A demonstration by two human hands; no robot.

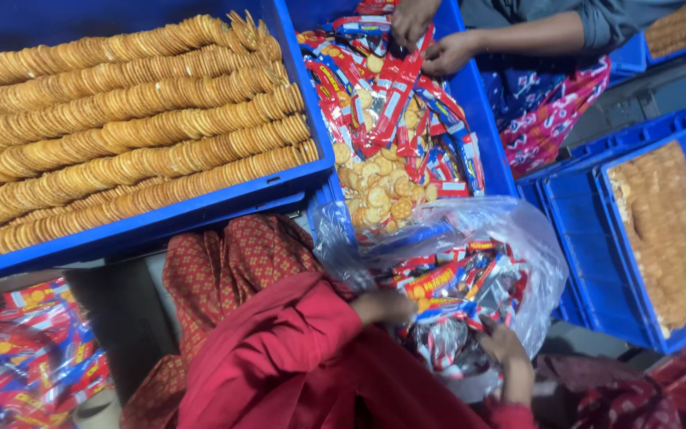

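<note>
A red sleeve (295, 349) fills the foreground. Beyond it the left hand (387, 306) grips, fingers curled, the near rim of a clear plastic bag (518, 238). The right hand (502, 343) pinches red snack packets (446, 282) inside. The packets look light, slick, crinkly and crush-prone, so their sealed ends seem the best hold.
</note>
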